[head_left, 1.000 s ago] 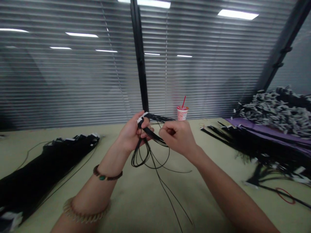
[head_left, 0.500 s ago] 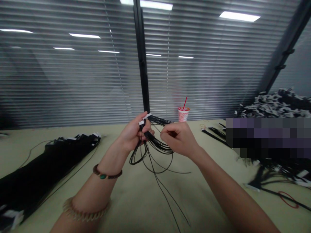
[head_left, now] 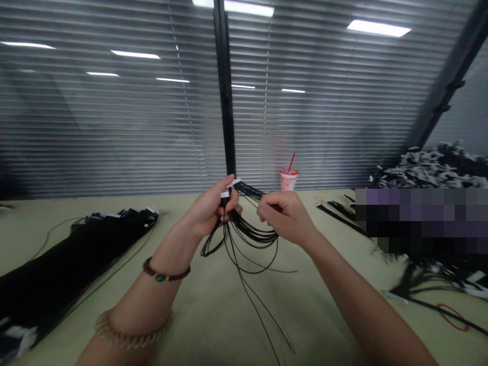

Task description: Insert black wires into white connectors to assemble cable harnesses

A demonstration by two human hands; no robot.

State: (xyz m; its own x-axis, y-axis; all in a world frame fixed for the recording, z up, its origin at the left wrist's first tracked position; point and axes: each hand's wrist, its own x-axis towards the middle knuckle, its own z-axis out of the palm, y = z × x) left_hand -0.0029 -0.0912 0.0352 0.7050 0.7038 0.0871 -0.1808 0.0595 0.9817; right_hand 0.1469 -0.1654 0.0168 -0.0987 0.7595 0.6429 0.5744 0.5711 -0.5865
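A looped bundle of thin black wires [head_left: 253, 231] with white connectors at its ends hangs between my two hands above the table. My left hand [head_left: 213, 206] is closed around the connector end, where a white connector [head_left: 225, 194] shows between the fingers. The right side of the loop passes into my right hand [head_left: 285, 216], whose fingers are curled round the wires. A smaller loop droops below my left hand. Several loose wire ends trail down toward the table's front. My right fingertips are partly hidden behind the hand.
A thick stack of black wires [head_left: 87, 246] lies on the pale table [head_left: 213, 315] at left. More wire bundles are heaped at right, near a blurred-out patch and a red rubber band [head_left: 453, 317]. A cup with a red straw [head_left: 288, 179] stands before the window blinds.
My right hand has shifted slightly to the right along with the wire loop. My left hand keeps its hold on the connector end. The view has tilted a little.
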